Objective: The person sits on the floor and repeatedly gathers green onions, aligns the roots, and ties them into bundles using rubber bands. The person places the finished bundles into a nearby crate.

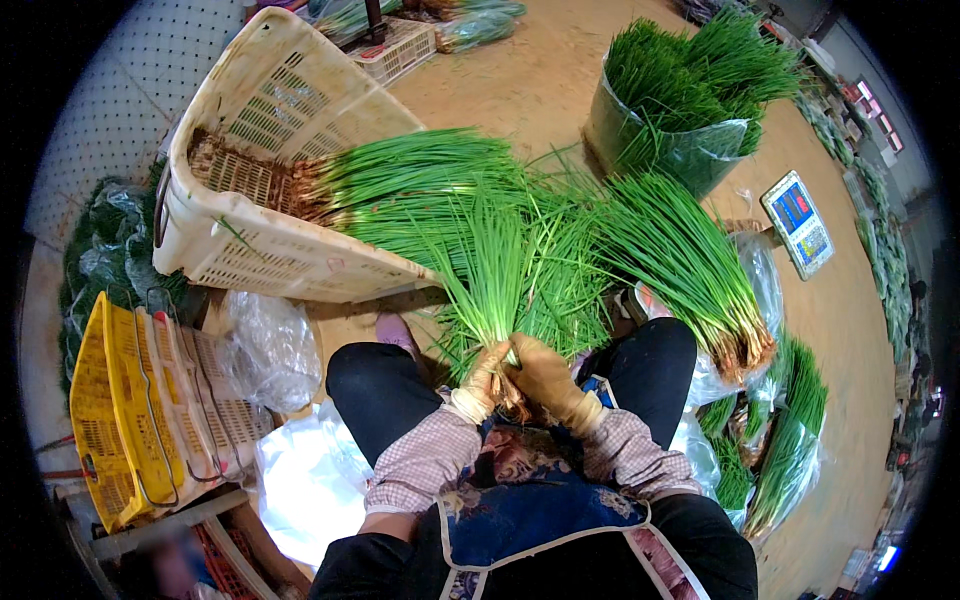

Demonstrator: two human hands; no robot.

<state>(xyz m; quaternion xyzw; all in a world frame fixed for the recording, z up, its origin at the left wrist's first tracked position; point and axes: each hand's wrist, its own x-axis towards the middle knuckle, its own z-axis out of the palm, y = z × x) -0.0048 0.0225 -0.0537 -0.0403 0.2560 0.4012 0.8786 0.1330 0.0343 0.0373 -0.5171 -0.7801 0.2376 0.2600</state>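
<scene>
My left hand (481,380), in a pale glove, is closed around the lower stems of a bunch of scallions (490,270), leaves fanned away from me. My right hand (550,380), in a tan glove, is closed at the same bunch, by its brown roots (512,400). Exactly what its fingers grip is hidden. Just beyond lies a heap of loose green leaves (565,300). A thick pile of scallions (690,270) rests to the right, roots toward me. More scallions (400,180) spill out of a tipped white crate (300,262) at the left.
A clear-bagged tub of greens (650,145) stands far right, near a scale display (797,224). Bagged scallions (795,430) lie at my right. A yellow crate (105,420), a clear plastic bag (270,350) and a white bag (315,485) are at my left.
</scene>
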